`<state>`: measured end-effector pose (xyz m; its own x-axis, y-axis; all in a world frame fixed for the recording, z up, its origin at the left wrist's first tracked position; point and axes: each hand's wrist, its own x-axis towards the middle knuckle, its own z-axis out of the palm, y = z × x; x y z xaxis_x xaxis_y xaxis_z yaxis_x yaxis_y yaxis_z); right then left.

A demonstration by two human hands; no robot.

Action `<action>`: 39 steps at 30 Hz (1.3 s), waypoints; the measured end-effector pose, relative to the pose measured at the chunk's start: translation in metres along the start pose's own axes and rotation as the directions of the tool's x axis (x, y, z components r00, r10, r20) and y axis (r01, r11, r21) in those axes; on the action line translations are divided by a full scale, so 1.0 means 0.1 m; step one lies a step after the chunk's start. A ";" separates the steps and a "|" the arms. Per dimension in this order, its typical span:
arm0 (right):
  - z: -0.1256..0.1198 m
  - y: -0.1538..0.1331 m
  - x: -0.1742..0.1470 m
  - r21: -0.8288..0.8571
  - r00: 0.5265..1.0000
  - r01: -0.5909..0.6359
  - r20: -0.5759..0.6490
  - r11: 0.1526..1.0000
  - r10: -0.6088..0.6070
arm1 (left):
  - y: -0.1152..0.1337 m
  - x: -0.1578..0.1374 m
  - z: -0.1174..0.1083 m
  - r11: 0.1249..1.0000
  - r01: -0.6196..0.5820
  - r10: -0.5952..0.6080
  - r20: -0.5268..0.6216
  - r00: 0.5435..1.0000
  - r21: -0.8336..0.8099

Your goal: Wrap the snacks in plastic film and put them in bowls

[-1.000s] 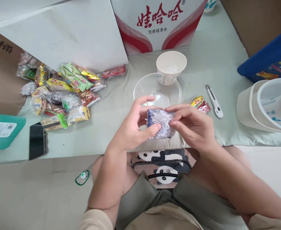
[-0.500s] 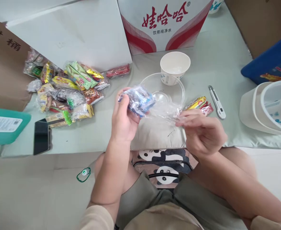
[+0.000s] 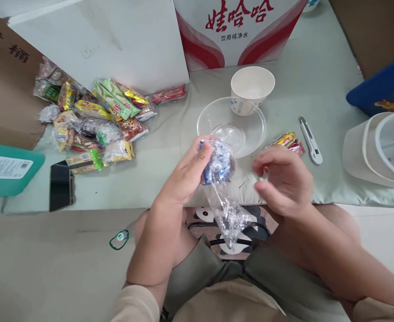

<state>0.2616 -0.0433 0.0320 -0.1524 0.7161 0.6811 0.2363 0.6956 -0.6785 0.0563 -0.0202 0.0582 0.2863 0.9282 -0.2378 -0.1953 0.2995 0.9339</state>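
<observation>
Green-clothed table [image 3: 171,138], pale floor [image 3: 65,268], seemingly tiled

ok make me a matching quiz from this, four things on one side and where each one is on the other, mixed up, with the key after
Things
1. blue packet
2. paper bowl
3. box cutter
4. phone

Places
A. just left of the white tub
B. beside the snack pile
C. held in the left hand
D. partly seen through the clear bowl

Pairs: 1-C, 2-D, 3-A, 4-B

One blue bundle [image 3: 219,162], one cutter [image 3: 310,141], one phone [image 3: 61,188] show
</observation>
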 end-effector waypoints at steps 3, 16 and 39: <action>0.07 -0.03 0.02 -0.037 0.996 0.001 0.089 0.999 0.002 | 0.01 -0.04 0.02 0.996 0.056 -0.072 0.225 0.972 0.077; 0.10 -0.07 0.00 0.384 0.948 -0.306 0.039 0.871 0.316 | 0.00 0.02 -0.04 0.998 0.064 -0.067 0.347 0.936 0.022; -0.21 0.30 0.08 0.247 0.834 -0.473 -0.185 0.846 0.520 | -0.14 -0.16 0.06 0.827 0.501 -0.347 0.471 0.811 -0.254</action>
<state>0.2880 -0.0182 0.0232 0.1727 0.9483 0.2663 0.0351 0.2643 -0.9638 0.0595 -0.0407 0.0509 0.7417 0.5451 -0.3908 -0.2566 0.7690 0.5855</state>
